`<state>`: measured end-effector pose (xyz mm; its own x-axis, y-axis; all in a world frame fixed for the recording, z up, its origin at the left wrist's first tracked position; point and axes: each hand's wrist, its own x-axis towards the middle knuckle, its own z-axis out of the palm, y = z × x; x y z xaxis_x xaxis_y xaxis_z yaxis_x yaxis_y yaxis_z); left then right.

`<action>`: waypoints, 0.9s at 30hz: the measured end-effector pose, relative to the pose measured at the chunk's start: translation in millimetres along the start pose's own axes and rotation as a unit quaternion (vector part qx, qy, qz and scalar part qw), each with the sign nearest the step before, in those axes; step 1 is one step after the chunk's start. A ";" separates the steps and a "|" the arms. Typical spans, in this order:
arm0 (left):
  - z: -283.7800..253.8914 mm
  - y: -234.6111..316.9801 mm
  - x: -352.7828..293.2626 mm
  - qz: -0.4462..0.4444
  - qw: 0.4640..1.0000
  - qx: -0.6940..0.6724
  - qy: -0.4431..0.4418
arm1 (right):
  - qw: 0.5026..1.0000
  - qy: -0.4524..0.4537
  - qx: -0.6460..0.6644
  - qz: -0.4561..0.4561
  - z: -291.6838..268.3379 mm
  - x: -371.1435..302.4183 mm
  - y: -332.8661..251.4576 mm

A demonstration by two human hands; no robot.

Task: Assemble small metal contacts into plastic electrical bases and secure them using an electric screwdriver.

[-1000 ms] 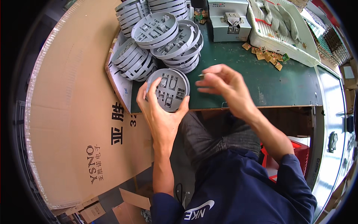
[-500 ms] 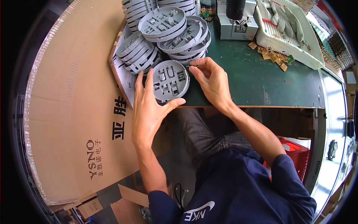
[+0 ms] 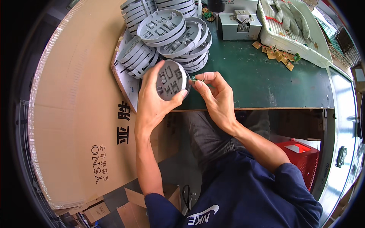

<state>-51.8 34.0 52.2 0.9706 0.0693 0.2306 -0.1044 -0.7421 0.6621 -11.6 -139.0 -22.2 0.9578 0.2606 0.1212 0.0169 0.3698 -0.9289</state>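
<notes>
My left hand (image 3: 149, 102) grips a round grey plastic housing (image 3: 171, 80) by its rim, thumb at the lower edge and fingers round the far left side. The housing is tilted, its inner face with slots and raised mounts turned partly to the right. Close to its right edge, my right hand (image 3: 217, 97) pinches a small green circuit board (image 3: 194, 79) between thumb and fingertips. A narrow gap separates the board from the housing. The fingers hide part of the board.
Stacks of similar grey housings (image 3: 161, 26) stand just beyond my hands, some leaning. A grey boxy device (image 3: 239, 28) is at the back of the green table (image 3: 273, 89). Small boards (image 3: 279, 57) lie beside a white tray (image 3: 321, 57) holding gloves. A large cardboard sheet (image 3: 76, 98) spans the left.
My left hand has lifted and tilted the housing. My right hand has moved slightly nearer me, and the green board now shows at its fingertips.
</notes>
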 end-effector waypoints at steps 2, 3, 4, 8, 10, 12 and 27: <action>1.9 -0.9 0.0 -0.013 0.997 -0.049 0.061 | 1.000 -0.002 -0.020 -0.008 0.0 0.9 -2.4; 3.3 -0.2 -2.6 0.013 0.995 -0.037 0.088 | 1.000 -0.001 -0.028 0.001 -0.8 0.4 -3.9; 4.8 3.4 -7.4 0.013 0.995 -0.037 0.087 | 0.999 -0.001 -0.036 0.011 -2.1 -0.3 -4.8; 15.6 38.6 -25.9 0.101 0.974 0.094 0.180 | 0.998 0.026 -0.013 -0.062 -22.8 1.0 -11.2; 29.6 54.8 -28.5 0.101 0.983 0.055 0.146 | 0.995 0.043 -0.042 -0.077 -48.1 5.5 -20.2; 54.7 65.3 -25.6 0.103 0.985 0.058 0.126 | 0.991 0.057 -0.111 -0.056 -73.1 9.4 -36.2; 77.4 66.4 37.4 0.198 0.946 0.151 -0.205 | 0.796 0.018 -0.577 -0.183 -176.5 13.6 -75.1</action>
<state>-5.7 -64.3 49.6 0.8771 -0.4734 0.0810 -0.4716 -0.8168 0.3323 50.8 -320.6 -12.5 0.8356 0.2904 0.4664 0.5287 -0.6555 -0.5392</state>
